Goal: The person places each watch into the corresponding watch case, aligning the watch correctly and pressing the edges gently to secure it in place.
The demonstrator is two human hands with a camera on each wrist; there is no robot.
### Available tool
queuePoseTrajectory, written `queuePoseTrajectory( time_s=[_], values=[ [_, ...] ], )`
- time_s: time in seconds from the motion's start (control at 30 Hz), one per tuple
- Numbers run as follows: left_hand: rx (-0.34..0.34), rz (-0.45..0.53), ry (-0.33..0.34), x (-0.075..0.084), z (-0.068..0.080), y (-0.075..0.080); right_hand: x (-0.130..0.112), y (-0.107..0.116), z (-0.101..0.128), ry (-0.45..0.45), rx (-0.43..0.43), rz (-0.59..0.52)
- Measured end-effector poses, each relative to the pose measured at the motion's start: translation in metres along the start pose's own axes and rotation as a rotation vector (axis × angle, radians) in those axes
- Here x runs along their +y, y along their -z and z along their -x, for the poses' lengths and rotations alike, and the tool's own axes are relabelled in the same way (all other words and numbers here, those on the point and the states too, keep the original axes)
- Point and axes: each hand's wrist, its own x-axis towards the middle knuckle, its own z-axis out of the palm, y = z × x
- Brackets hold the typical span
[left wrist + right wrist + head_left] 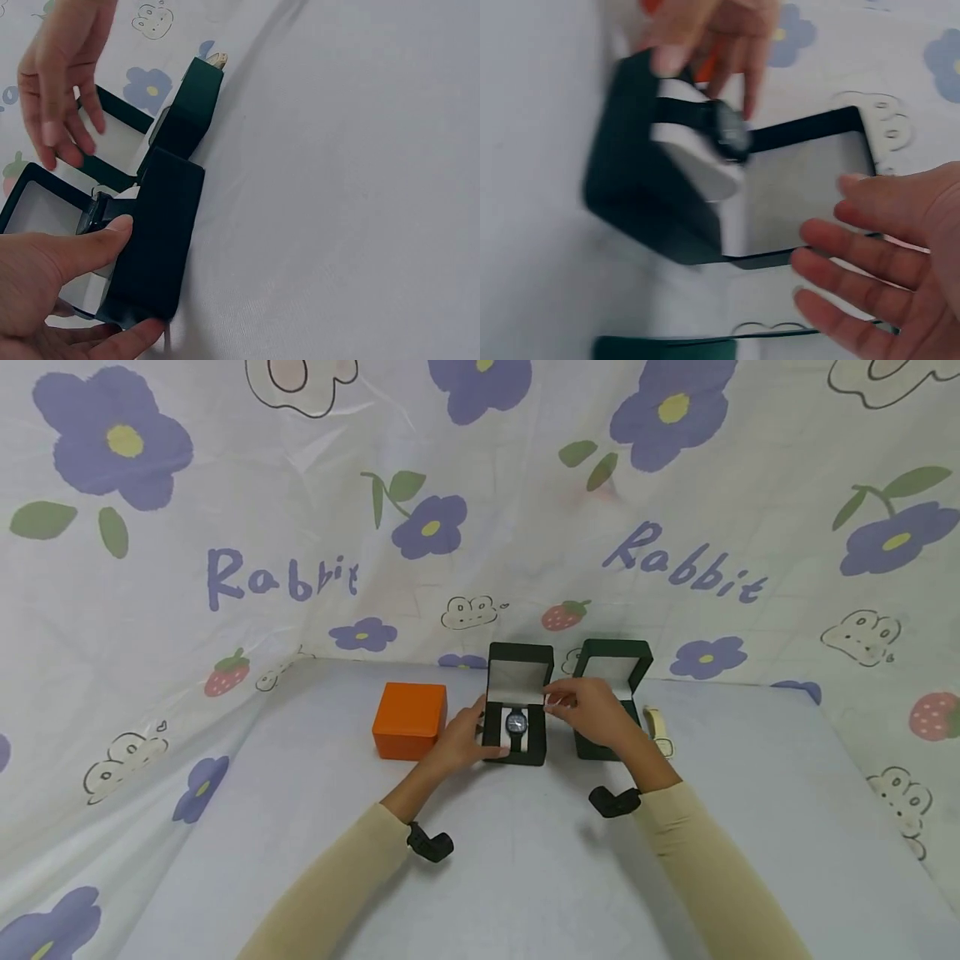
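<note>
Two dark green hinged boxes stand open on the worktop. My left hand (459, 739) grips the nearer dark green watch box (516, 714), thumb and fingers curled round its base; I should steady it. My right hand (592, 710) hovers spread, holding nothing, beside its lid. Only the right wrist view shows the black wristwatch (724, 131) on its white cushion sideways.

We're in long beige sleeves (337, 877) at 7 and 5 o'clock, hands bare, small black cameras (430, 843) strapped under both wrists.
</note>
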Motion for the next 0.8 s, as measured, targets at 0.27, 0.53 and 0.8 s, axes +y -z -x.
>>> queuePoseTrajectory(
  time_s=[0.27,0.53,0.8],
  values=[
    [-0.003,0.048,0.054,-0.002,0.003,-0.002,-0.003,0.019,-0.014,-0.011,0.301,-0.065],
    [0.022,0.092,0.107,-0.005,0.005,-0.007,0.002,0.019,-0.034,-0.067,0.272,-0.107],
    [0.045,0.158,0.136,-0.008,0.005,-0.011,-0.002,0.011,-0.047,-0.112,0.15,-0.133]
  ],
)
